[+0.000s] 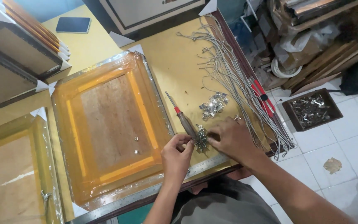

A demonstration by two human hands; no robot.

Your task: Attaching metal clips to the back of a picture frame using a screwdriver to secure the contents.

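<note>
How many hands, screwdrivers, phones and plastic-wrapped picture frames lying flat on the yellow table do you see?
Bare hands: 2, left hand and right hand
Red-banded brown-handled screwdriver: 1
Dark flat phone: 1
Plastic-wrapped orange-tinted picture frames: 2, centre frame and left-edge frame
Total: 6

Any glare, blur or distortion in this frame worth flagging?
Head view: even light; glare streaks on the plastic-wrapped frame; both hands, left hand and right hand, slightly soft, over the small metal hooks; table edges bow at the frame borders.
</note>
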